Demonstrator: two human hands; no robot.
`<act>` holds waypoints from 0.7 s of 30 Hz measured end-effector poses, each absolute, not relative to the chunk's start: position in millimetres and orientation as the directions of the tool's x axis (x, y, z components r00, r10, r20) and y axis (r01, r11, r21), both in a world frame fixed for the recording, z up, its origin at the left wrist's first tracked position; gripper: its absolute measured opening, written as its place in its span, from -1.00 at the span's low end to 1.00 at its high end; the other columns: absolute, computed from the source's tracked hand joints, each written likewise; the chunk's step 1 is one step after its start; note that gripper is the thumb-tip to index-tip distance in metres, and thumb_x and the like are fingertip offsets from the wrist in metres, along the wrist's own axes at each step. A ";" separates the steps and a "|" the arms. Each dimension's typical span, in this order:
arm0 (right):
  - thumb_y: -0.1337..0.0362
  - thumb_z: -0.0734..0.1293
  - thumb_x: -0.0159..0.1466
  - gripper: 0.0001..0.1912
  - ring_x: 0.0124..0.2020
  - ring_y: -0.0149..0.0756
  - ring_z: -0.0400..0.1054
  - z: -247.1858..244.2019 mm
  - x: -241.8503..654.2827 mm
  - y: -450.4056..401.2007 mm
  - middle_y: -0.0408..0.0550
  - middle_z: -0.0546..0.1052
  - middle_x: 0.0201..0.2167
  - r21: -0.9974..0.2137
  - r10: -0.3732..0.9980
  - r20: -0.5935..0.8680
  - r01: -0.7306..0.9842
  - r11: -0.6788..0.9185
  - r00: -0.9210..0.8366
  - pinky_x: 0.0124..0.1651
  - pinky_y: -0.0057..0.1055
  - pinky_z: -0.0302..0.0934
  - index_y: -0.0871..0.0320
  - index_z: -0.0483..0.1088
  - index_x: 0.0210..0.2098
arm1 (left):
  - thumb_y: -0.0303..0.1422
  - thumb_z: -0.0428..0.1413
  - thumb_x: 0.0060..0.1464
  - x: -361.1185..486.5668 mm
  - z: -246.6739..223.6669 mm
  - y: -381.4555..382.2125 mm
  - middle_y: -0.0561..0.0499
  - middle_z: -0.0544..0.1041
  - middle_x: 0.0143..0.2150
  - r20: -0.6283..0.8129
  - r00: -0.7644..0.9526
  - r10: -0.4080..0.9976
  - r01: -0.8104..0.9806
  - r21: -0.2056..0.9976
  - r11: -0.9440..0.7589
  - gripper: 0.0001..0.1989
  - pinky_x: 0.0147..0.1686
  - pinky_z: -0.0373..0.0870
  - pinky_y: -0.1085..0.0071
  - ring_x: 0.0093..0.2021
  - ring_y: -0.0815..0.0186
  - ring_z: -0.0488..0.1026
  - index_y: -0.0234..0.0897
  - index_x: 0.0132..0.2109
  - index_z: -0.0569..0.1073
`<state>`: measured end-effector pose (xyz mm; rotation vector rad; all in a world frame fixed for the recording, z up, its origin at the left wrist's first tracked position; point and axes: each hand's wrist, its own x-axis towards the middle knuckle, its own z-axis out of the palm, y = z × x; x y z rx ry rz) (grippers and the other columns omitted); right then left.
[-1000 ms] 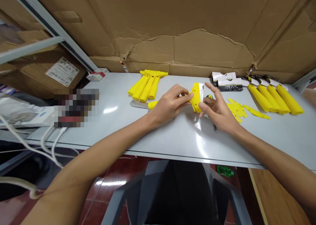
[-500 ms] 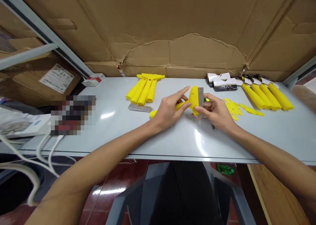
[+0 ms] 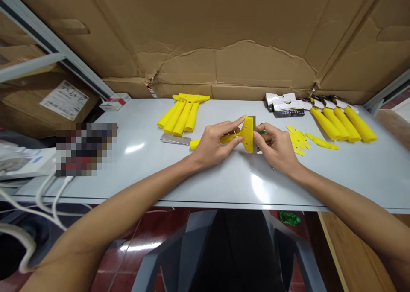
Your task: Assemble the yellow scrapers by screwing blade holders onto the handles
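Note:
My left hand is closed around the handle of a yellow scraper, its thumb and forefinger at the wide head. A grey metal blade sits at the head's right side, with a narrow strip showing. My right hand pinches that blade, thumb on the near face and the other fingers partly hidden behind. Something small and green shows by the right fingers. To the right lie flat yellow plates with holes. Left of the scraper's handle end rest some metal blades.
Several yellow scraper handles lie at the back left. More yellow-handled scrapers and black-and-white packaging are at the back right. A cardboard wall closes the table's far side; a small box stands at left.
The blade shows less beyond the yellow head than before. The scraper has turned so its head stands more upright, and the right fingers have shifted up against the blade.

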<state>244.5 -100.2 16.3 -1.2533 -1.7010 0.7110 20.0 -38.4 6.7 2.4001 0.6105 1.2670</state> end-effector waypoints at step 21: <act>0.04 0.51 0.36 -0.73 -0.50 -0.24 0.60 29.3 246.2 -99.3 -0.06 0.68 -0.48 -0.926 0.974 0.219 0.302 0.225 -0.053 -0.31 -0.26 0.59 0.13 0.68 -0.24 | -0.20 0.32 0.25 18.5 13.3 -34.0 -0.01 0.69 -0.17 0.524 0.510 0.682 0.178 0.711 -0.680 -0.49 -0.22 0.48 0.45 -0.27 0.38 0.49 -0.17 0.31 0.59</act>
